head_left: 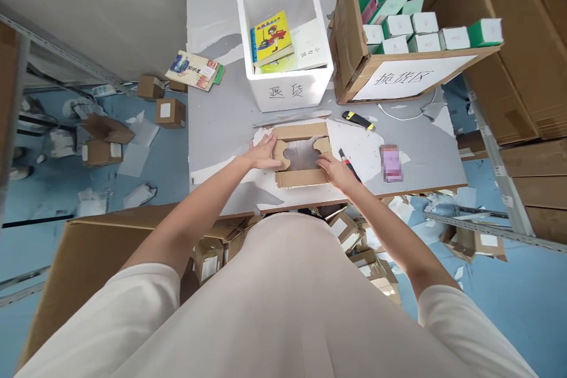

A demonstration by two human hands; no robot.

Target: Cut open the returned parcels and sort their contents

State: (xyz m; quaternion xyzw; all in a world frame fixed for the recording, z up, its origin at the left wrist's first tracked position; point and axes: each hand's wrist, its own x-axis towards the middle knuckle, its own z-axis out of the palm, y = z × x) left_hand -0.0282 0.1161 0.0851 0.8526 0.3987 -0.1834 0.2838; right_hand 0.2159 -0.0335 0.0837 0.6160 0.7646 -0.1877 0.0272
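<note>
In front of me on the table lies a small cardboard box (302, 178) with its top flaps folded outward. Something greyish and smooth shows inside; I cannot make out what it is. My left hand (262, 153) rests against the box's left end flap, its fingers spread and thumb apart. On the opposite end, my right hand (333, 169) has its fingers bent around the right flap and edge. Just right of that hand is a red and black utility knife (349, 165). A yellow and black box cutter (358, 120) lies behind the box.
A white foam box (283, 90) with books stands behind. Right of it is a large carton (354, 62) of green-and-white boxes. A pink blurred item (391, 163) lies on the table (436, 159), with books (195, 69) at its left edge. Cartons and paper litter the floor.
</note>
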